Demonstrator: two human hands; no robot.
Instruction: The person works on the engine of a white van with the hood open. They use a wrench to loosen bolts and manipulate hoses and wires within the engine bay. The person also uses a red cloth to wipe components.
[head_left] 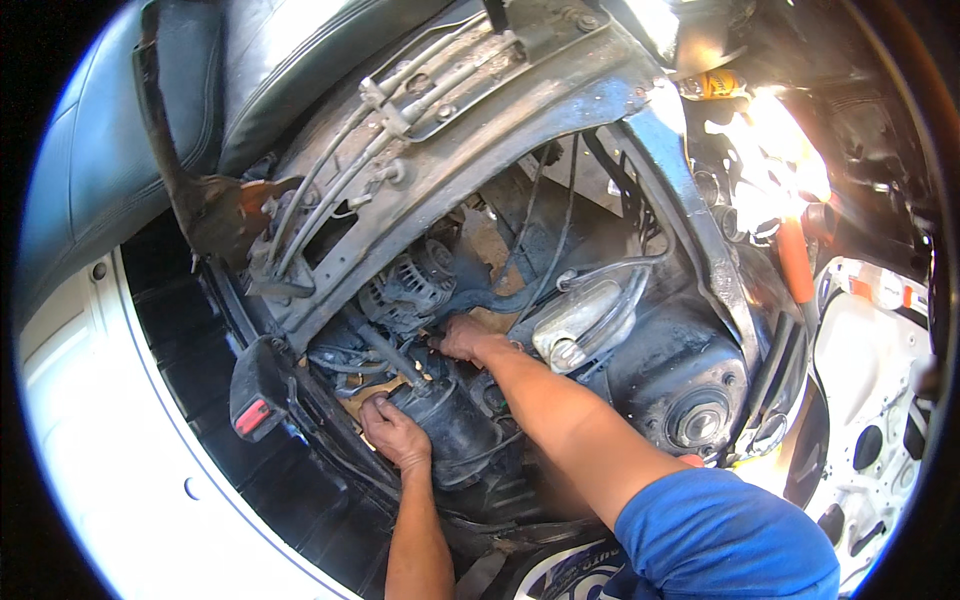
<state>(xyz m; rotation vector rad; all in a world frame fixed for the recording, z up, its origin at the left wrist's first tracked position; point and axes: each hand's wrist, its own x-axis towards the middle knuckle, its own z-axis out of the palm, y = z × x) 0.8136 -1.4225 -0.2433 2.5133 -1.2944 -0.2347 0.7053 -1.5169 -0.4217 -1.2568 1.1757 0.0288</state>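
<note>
Black cylinder [455,425] sat mid-view, just right of the left hand [396,432], the nearer one; long axis slanted down-right. Left fingers curled beside its upper-left edge, couldn't tell if clamped. Right hand [468,339] reached past it, near the alternator [412,285], fingers bent, hold hidden. Pale reservoir [582,318] lay farther right.

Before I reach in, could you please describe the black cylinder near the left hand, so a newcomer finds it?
Below the slanted metal frame in the picture, find the left hand. Just right of it sits the black cylinder. Its dark, rounded side differs from the slotted grey alternator above.
</note>
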